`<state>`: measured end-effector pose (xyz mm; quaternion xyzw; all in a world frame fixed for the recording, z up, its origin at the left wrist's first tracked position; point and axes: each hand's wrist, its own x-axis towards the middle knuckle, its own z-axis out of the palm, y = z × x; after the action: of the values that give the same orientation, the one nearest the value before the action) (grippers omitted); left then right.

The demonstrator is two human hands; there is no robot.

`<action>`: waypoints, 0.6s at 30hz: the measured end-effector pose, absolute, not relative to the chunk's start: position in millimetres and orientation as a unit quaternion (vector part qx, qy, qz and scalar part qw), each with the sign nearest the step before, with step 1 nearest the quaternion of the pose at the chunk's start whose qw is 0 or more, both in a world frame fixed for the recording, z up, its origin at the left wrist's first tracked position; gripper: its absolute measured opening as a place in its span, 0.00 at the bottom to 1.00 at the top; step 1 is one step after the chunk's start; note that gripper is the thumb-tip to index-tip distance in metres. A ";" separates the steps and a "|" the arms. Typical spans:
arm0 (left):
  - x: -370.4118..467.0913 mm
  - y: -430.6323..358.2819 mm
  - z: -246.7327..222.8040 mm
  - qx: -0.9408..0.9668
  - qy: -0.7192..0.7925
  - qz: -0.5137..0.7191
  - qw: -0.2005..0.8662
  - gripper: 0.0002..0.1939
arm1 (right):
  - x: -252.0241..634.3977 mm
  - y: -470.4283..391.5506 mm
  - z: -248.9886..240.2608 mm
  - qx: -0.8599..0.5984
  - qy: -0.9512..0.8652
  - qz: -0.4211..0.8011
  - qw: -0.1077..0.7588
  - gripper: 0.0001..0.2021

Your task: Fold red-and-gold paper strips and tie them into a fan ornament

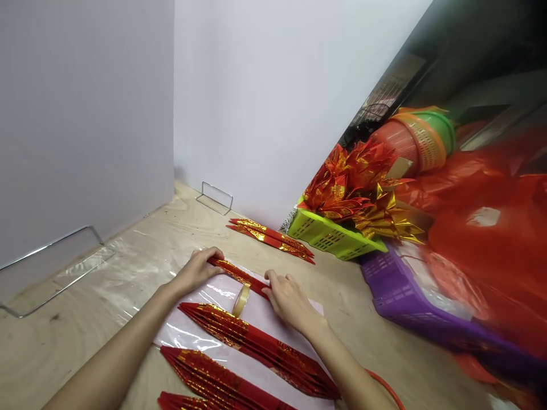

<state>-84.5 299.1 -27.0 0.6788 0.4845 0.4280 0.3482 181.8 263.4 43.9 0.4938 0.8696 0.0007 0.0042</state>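
A narrow red folded paper strip with gold print (236, 272) lies across the far part of a plastic-covered pinkish sheet (194, 336). My left hand (200, 267) grips its left end, fingers closed over it. Near its right end, my right hand (285, 295) is closed on the same strip, with the fingertips partly hidden. A roll of tape (241, 300) stands on edge just in front of the strip, between my hands. Closer to me lie several pleated red-and-gold paper bundles (256, 347), pointed at the ends.
Another pair of red-gold folded papers (271, 240) lies beyond my hands. A lime-green basket (331, 234) holds red and gold paper pieces, beside a purple basket (410, 299). Wire stands (215, 199) sit by the white panels (256, 102). Red plastic (482, 245) covers the right side.
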 end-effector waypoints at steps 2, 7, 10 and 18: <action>-84.8 300.3 -29.6 0.689 0.475 0.419 0.352 0.10 | 179.9 283.9 46.2 0.514 0.857 -0.001 -0.017 0.10; -87.1 301.7 -30.9 0.709 0.459 0.398 0.357 0.09 | 173.3 366.1 40.1 0.588 0.808 0.022 -0.037 0.10; -87.9 301.2 -28.0 0.719 0.457 0.386 0.355 0.08 | 174.0 392.1 27.1 0.609 0.793 0.017 -0.028 0.13; -89.1 301.7 -26.8 0.734 0.450 0.370 0.350 0.09 | 186.7 395.4 11.6 0.648 0.761 0.009 -0.033 0.15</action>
<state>-89.1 301.7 -26.8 0.7336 0.4499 0.3701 0.3499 186.7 395.4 11.6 0.6479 0.7610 0.0087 -0.0331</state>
